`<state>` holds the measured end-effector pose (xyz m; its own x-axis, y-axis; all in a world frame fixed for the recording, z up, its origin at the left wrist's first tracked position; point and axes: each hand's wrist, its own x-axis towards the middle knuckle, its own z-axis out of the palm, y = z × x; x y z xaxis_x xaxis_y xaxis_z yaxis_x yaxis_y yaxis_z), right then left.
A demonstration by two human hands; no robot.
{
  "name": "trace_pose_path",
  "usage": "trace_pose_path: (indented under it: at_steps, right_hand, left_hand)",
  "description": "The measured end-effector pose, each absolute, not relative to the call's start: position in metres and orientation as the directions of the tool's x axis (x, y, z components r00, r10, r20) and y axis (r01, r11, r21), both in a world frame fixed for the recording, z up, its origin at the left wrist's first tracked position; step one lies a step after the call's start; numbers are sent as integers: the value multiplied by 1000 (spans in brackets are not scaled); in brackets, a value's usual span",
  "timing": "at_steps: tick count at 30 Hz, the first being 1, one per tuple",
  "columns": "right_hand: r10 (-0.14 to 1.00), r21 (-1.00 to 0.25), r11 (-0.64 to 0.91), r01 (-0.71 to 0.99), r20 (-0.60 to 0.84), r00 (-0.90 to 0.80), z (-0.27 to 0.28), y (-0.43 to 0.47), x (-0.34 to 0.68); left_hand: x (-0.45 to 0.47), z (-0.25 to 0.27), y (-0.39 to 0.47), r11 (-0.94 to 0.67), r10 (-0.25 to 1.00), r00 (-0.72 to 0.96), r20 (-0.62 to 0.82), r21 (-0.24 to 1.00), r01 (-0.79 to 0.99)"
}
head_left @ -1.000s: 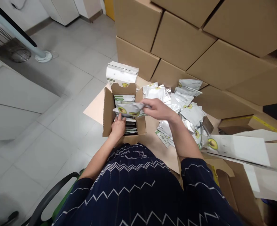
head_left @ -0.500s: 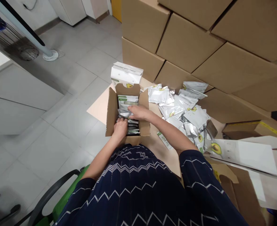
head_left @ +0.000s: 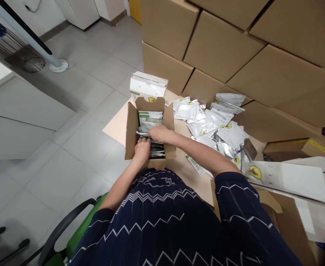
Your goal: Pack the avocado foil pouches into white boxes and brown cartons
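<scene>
An open cardboard box (head_left: 131,129) stands in front of my body, with a row of white-and-green sachets (head_left: 150,115) upright inside it. My left hand (head_left: 142,149) reaches in over the near left side, fingers curled down among the sachets. From the right, my right hand (head_left: 159,133) dips into the middle of the row, its fingers bent and closed against the packets. The fingertips of both hands are partly hidden, so what each pinches is hard to see. Dark edges of more sachets show between my left hand and the box's right wall.
To the right lies a loose heap of silvery-white sachets (head_left: 206,122) with avocado pictures. A white carton (head_left: 148,85) stands behind the box. Large cardboard boxes (head_left: 223,44) are stacked at the back right. A green chair (head_left: 79,236) is at lower left.
My right hand has shifted slightly toward me and its fingers sit deeper in the row. My left hand stays almost where it was. The view has moved a little.
</scene>
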<state>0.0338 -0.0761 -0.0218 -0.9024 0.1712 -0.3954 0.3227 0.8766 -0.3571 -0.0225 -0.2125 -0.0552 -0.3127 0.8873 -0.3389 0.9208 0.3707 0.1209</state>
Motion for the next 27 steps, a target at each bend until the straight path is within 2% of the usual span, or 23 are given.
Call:
trace_pose_path:
  at_steps: [4, 9, 14, 18, 24, 27]
  right_hand:
    - [210, -195, 915, 352, -514, -832, -8, -79, 29]
    - [208, -128, 942, 311, -506, -837, 3, -81, 24]
    - [170, -139, 948, 286, -539, -825, -6, -81, 16]
    - [218, -155, 928, 339, -510, -832, -16, -79, 12]
    - [194, -122, 944, 308, -550, -812, -30, -76, 11]
    - [234, -138, 925, 355, -528, -816, -35, -76, 12]
  left_hand:
    - [-23, -57, -212, 366, 888, -309, -341, 117, 923]
    - [-24, -58, -212, 353, 893, -298, -338, 114, 929]
    - [-24, -58, -212, 347, 894, -293, -338, 112, 931]
    - [-25, -59, -212, 349, 897, -296, -329, 114, 930]
    - [-22, -55, -212, 350, 906, -304, -295, 117, 929]
    - [-23, -55, -212, 342, 914, -296, -279, 132, 930]
